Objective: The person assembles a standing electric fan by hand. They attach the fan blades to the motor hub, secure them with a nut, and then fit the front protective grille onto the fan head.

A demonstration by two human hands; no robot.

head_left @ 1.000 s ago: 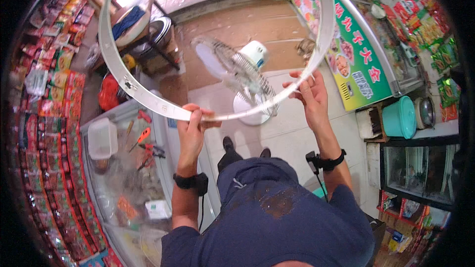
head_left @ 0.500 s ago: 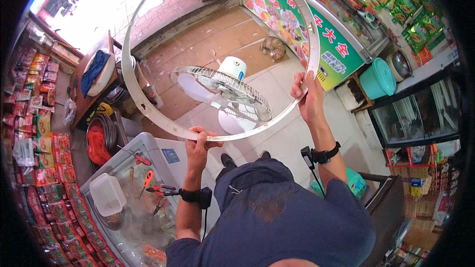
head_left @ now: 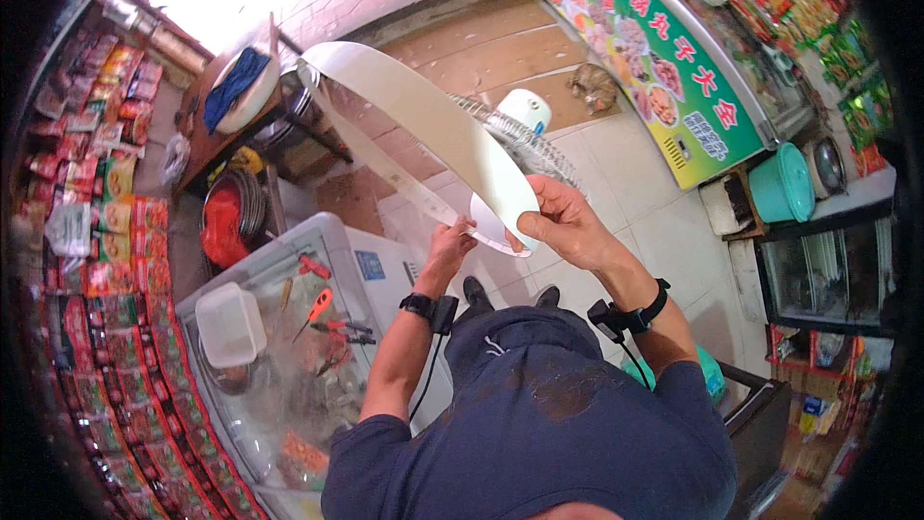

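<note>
A large white plastic ring [head_left: 423, 106], like the rim band of a fan guard, is held up in the air before me, tilted so that it looks like a narrow oval. My right hand [head_left: 570, 223] grips its near right side, thumb on the outer face and fingers partly hidden behind. With its fingers closed on the lower edge, my left hand [head_left: 449, 248] holds the ring close by. Beyond the band, a white fan [head_left: 525, 111] with a wire guard stands on the floor, partly covered by the ring.
At left, a glass-topped freezer [head_left: 318, 231] carries a clear plastic tub [head_left: 231, 325], an orange-handled screwdriver [head_left: 318, 306] and red pliers [head_left: 348, 329]. A cat [head_left: 595, 89] lies by the green display freezer [head_left: 664, 58]. A turquoise bucket [head_left: 782, 183] stands at right; a wooden table [head_left: 207, 140] at far left.
The ring has turned from nearly face-on to a steep tilt, its far side dropping lower in view. Both hands have come closer together. The whole view has shifted.
</note>
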